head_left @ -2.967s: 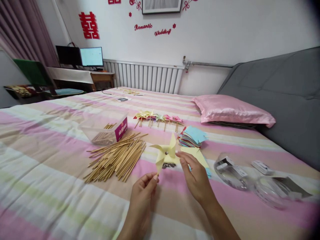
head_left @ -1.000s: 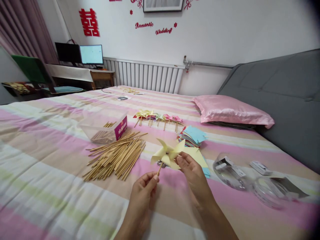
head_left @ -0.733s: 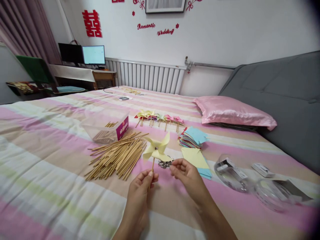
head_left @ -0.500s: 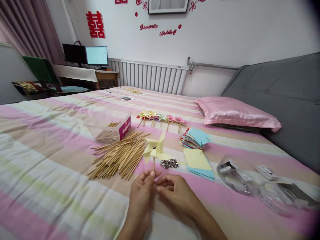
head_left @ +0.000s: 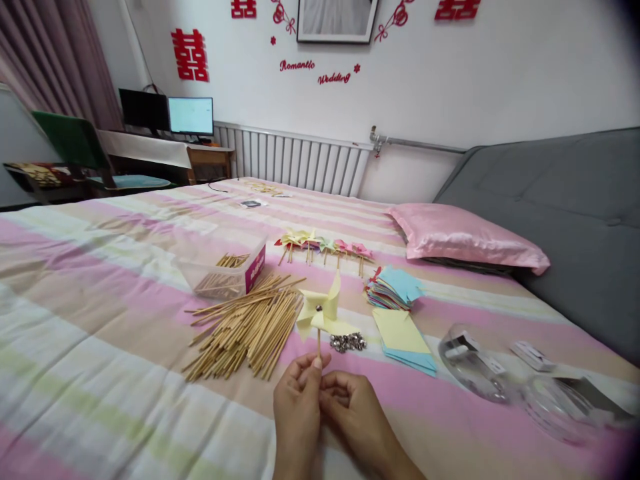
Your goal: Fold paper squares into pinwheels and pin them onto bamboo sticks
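A pale yellow paper pinwheel (head_left: 327,308) with a metal pin at its centre stands upright on a thin wooden stick. My left hand (head_left: 299,407) pinches the stick below the blades between thumb and fingers. Just right of it, my right hand (head_left: 353,407) is closed with its fingertips at the lower stick, partly hidden by the left hand. Behind the hands lies a small heap of shiny metal pins (head_left: 349,342). Loose wooden sticks (head_left: 245,327) are spread to the left. Yellow and blue paper squares (head_left: 403,333) lie to the right.
Several pinwheels (head_left: 325,245) lie in a row farther back. A clear plastic box (head_left: 220,283) holds more sticks. A stack of cut coloured paper (head_left: 393,288), clear plastic containers (head_left: 473,363) and a pink pillow (head_left: 465,233) are on the right of the striped bed (head_left: 125,320).
The view has tilted up and shifted slightly, so the scene sits lower. My right hand has come closer against the left at the stick. The pinwheel remains held upright.
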`<state>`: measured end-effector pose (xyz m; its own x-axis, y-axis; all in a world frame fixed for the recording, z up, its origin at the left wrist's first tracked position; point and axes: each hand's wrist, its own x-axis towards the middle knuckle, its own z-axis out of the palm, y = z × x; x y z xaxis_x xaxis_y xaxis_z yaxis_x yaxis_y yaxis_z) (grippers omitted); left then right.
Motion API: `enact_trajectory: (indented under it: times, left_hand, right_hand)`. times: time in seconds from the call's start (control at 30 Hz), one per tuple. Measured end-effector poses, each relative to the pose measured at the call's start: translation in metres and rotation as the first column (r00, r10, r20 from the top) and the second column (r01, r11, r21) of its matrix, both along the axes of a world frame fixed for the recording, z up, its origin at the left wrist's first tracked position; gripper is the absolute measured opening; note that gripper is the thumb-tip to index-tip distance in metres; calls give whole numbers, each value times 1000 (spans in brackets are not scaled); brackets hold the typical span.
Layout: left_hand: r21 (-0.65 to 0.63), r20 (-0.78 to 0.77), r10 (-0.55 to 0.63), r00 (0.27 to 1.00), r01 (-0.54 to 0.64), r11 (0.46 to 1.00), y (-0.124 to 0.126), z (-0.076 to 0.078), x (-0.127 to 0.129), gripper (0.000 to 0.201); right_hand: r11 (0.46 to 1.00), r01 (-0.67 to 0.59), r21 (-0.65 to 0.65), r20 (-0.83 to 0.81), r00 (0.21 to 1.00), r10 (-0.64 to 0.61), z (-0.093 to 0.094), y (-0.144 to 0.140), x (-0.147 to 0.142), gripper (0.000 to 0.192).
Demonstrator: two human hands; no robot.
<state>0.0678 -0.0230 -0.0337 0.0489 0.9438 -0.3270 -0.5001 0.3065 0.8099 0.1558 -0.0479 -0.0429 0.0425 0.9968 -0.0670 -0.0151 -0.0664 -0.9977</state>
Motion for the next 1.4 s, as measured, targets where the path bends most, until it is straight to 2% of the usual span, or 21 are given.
enact_trajectory:
  times: [0.1,0.2,0.33,0.47,0.53,0.6,0.63,0.77,0.8,0.9,1.1,1.23,1.4]
  left_hand:
    - [40,20,-50,999,49,998,6,-8,-5,43]
    - [118,-93,7,996,4,993,6,-17,-4,45]
    - [222,-330,100,939,-25,975,-4,-22,8,36]
    - [333,-451,223,864,-69,940,-12,-18,7,36]
    - [426,-494,295,818,-68,902,-10,-16,-1,35]
    - [516,-550,333,766,-2,857,-5,-18,-11,38]
    - [546,-589,325,740,68,835,-3,-21,-15,40]
    - [670,-648,478,593,145,728,0,-39,-24,40]
    - [688,-655,492,574,185,701,-2,-44,-24,39]
    - [713,-670,463,581,329,619,-12,-54,-26,32]
    - [695,-701,444,558,396,600,-35,-61,-40,27]
    - [680,-730,450,515,482,552,-48,-64,-48,25]
    - [659,-751,492,439,538,526,-58,-65,-50,27]
  right_hand:
    - [999,33,43,-22,999,-32,-3,2,-2,35]
    - [977,190,99,-19,982,-189,-8,5,1,35]
    - [883,439,165,55,890,-452,-18,11,11,37]
    - [811,552,195,89,813,-575,-30,15,16,40]
    - [789,578,208,104,789,-605,-35,16,16,41]
    - [768,598,226,133,763,-633,-39,16,15,43]
    - [759,607,236,152,748,-646,-41,16,14,45]
    - [707,642,296,279,649,-707,-42,14,10,47]
    - [698,647,308,297,631,-716,-42,14,9,46]
    - [672,661,334,347,577,-740,-42,13,7,41]
    - [628,697,345,477,446,-757,-47,13,8,32]
    - [622,713,322,541,401,-740,-47,11,8,25]
    - [626,724,289,606,367,-706,-48,7,9,24]
